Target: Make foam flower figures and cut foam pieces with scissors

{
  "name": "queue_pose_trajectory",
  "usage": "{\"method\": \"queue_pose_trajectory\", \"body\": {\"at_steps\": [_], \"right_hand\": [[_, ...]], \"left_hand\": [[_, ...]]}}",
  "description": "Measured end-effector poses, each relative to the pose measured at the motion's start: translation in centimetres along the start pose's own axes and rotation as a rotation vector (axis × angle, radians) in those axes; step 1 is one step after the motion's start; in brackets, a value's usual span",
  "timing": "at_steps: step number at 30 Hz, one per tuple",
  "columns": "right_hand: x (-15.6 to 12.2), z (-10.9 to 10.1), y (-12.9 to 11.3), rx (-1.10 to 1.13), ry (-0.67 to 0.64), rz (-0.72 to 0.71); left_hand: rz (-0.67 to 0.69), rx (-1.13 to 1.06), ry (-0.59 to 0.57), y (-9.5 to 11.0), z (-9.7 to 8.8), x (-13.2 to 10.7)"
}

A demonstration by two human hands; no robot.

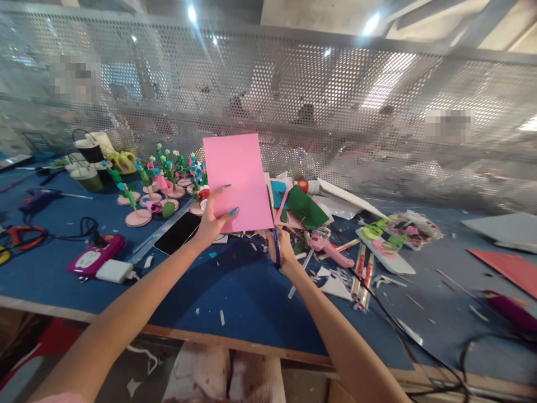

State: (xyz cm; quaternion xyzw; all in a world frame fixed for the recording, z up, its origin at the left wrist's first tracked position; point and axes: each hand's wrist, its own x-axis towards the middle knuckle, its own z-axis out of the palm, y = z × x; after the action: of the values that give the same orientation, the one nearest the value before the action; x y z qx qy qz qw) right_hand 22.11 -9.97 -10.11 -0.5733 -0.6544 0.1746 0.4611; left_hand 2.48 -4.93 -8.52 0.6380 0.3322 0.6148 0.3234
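Note:
A flat pink sheet stands raised above the blue table, gripped at its lower left by my left hand, thumb and a finger showing on its face. My right hand is closed round the blue-handled scissors at the sheet's lower right corner. The blades point upward along the sheet's right edge, where a narrow pink strip leans away; whether it is still joined I cannot tell. Behind my right hand lies a dark green sheet. A pink glue gun rests to its right.
Small flower models on round pink bases crowd the left, near a black phone and a purple power strip. White scraps, glue sticks and a cable lie right. A perforated metal screen stands behind.

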Motion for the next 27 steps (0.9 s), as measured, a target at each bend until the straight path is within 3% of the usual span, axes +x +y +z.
{"method": "queue_pose_trajectory", "body": {"at_steps": [4, 9, 15, 19, 27], "right_hand": [[0.0, 0.3, 0.6, 0.061, 0.03, 0.052], [0.1, 0.9, 1.9, 0.259, 0.008, 0.227], [0.2, 0.5, 0.3, 0.447, -0.12, 0.404], [0.0, 0.3, -0.3, 0.43, -0.098, 0.358], [0.1, 0.5, 1.6, 0.294, -0.081, 0.221]], "left_hand": [[-0.009, -0.016, -0.002, 0.1, 0.1, 0.0], [0.004, -0.126, 0.022, -0.1, 0.1, 0.3], [-0.03, -0.153, 0.022, -0.2, 0.2, 0.3], [-0.039, -0.118, 0.014, 0.0, 0.2, 0.2], [-0.005, -0.037, -0.003, 0.2, 0.1, 0.1]]}}
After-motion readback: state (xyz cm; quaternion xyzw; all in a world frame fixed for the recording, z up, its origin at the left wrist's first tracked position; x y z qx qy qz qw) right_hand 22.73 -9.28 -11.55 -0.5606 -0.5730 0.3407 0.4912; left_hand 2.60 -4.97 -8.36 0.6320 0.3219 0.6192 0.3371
